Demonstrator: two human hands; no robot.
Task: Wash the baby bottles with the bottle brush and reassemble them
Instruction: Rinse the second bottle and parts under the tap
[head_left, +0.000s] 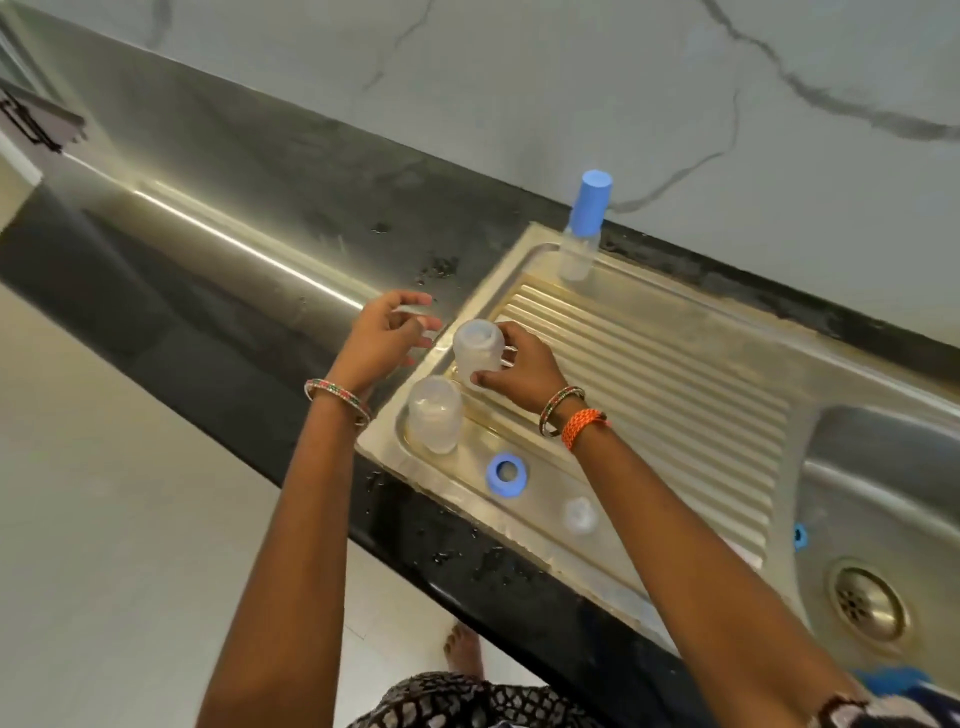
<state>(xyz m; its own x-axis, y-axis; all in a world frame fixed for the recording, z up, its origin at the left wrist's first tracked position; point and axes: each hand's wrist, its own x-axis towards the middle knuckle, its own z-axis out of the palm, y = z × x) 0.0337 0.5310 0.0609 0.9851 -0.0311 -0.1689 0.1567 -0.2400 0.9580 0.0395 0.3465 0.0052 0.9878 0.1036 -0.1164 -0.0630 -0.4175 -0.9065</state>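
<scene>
My right hand (519, 376) grips an open clear baby bottle (478, 351) standing at the left end of the steel draining board (675, 395). Just left of it, my left hand (387, 338) hovers over the counter edge with curled fingers pinching a small clear piece (415, 318), which is blurred. A second open clear bottle (435, 415) stands nearer me on the board. A blue screw ring (503, 472) and a clear teat (579, 514) lie along the board's front edge. An assembled bottle with a blue cap (584, 228) stands at the board's far corner.
The black counter (260, 291) runs to the left, with water drops near the board. The sink basin (883, 467) with its drain (867, 603) is on the right; a small blue part (800, 535) sits at the basin's rim. A marble wall rises behind.
</scene>
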